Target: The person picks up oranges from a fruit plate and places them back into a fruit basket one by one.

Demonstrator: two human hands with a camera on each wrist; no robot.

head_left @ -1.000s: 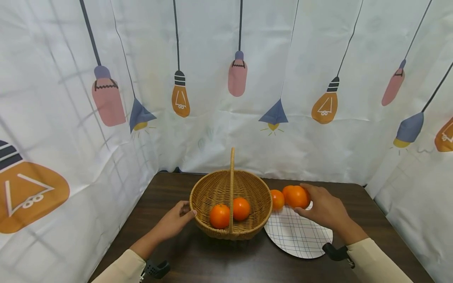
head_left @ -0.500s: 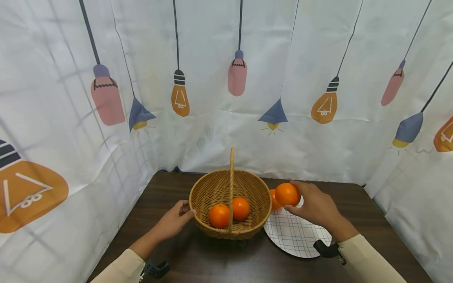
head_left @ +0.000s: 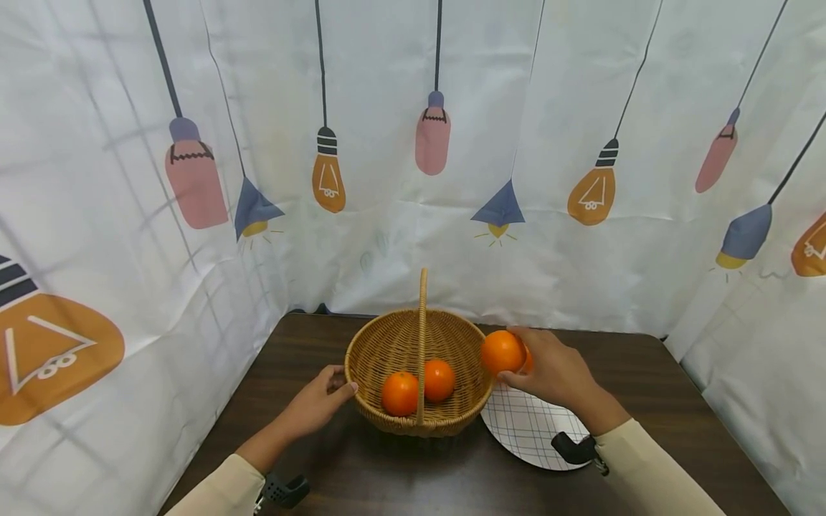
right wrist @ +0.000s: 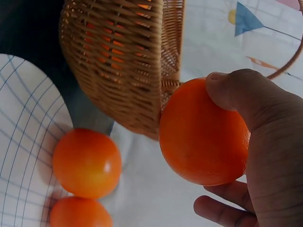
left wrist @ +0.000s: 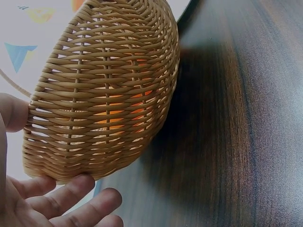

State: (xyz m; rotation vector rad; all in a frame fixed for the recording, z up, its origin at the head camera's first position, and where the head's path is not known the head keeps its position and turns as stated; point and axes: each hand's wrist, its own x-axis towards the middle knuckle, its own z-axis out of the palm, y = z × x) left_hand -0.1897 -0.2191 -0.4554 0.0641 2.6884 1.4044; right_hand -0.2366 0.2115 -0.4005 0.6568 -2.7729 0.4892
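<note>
A wicker basket [head_left: 413,428] with a tall handle stands on the table, with two oranges [head_left: 399,393] inside. My left hand [head_left: 317,403] holds its left rim; in the left wrist view the thumb is at the rim and fingertips [left wrist: 81,183] touch the outer weave. My right hand [head_left: 555,369] grips another orange [head_left: 502,352] at the basket's right rim, slightly overlapping it in the head view. Below that hand, the right wrist view shows two more oranges, an upper orange [right wrist: 86,163] and a lower orange [right wrist: 80,213], by the plate's edge.
A round white plate [head_left: 529,430] with a blue grid pattern lies right of the basket, partly under my right forearm. The dark wooden table [head_left: 658,387] ends at a white curtain [head_left: 387,251] printed with lamps, which surrounds the back and sides.
My right hand has carried the orange leftward from above the plate to the basket's right rim. The left hand and basket have stayed put.
</note>
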